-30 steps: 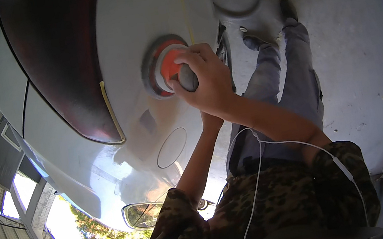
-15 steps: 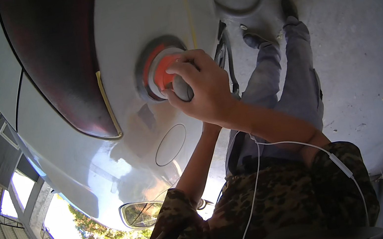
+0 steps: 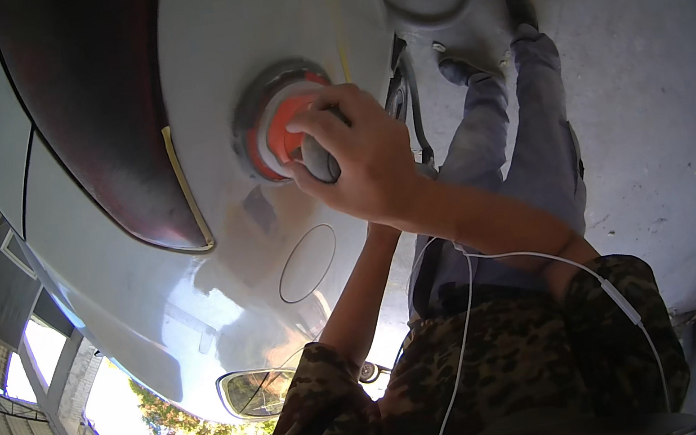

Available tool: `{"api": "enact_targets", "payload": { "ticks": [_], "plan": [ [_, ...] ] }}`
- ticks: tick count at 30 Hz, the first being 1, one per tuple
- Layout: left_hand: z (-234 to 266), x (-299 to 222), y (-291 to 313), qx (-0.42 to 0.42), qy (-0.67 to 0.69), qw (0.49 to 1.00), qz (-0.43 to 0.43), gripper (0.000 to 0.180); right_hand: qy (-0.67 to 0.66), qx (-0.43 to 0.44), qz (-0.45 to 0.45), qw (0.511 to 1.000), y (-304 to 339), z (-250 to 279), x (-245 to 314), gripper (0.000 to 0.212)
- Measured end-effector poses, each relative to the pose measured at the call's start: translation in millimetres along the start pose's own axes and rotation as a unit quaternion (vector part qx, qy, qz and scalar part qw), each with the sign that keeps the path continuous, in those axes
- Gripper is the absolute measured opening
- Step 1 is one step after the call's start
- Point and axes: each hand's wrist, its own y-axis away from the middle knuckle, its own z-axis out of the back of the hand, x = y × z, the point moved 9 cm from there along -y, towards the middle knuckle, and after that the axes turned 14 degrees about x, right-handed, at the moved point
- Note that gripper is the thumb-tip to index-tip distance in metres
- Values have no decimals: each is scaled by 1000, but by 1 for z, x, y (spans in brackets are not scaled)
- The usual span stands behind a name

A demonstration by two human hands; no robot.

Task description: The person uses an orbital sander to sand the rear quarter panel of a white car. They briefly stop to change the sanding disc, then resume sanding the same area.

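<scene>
My right hand (image 3: 366, 155) is curled round the grey knob-like top of a round orange-and-grey sander (image 3: 272, 129). The disc of the sander lies against the pale car body panel (image 3: 243, 15), beside a dull, dark-edged patch. From the lower left comes my left forearm (image 3: 369, 291), passing under the right one. My left hand and its fingers are hidden behind the right wrist. An oval seam (image 3: 307, 263) and brownish reflections mark the panel just below the sander.
Left of the sander sits a dark, reddish glossy panel (image 3: 89, 104) with yellow masking tape (image 3: 186, 188) along its edge. A side mirror (image 3: 257, 393) juts out at the lower left. A white cable (image 3: 536, 255) hangs across my front. My legs stand on grey concrete floor (image 3: 652, 124).
The sander and my right hand have shifted slightly left and up in the picture. The whole view has drifted a little too, and the grip looks the same.
</scene>
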Motion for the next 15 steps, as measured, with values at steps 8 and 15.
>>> {"api": "enact_targets", "payload": {
  "ticks": [8,15],
  "plan": [
    [7,-5,2,-12,18,1000,18,54,27,54,61,996,8,-17,40,46],
    [12,-26,2,-32,-7,999,4,52,36,43,60,997,2,-8,36,47]
  ]
}}
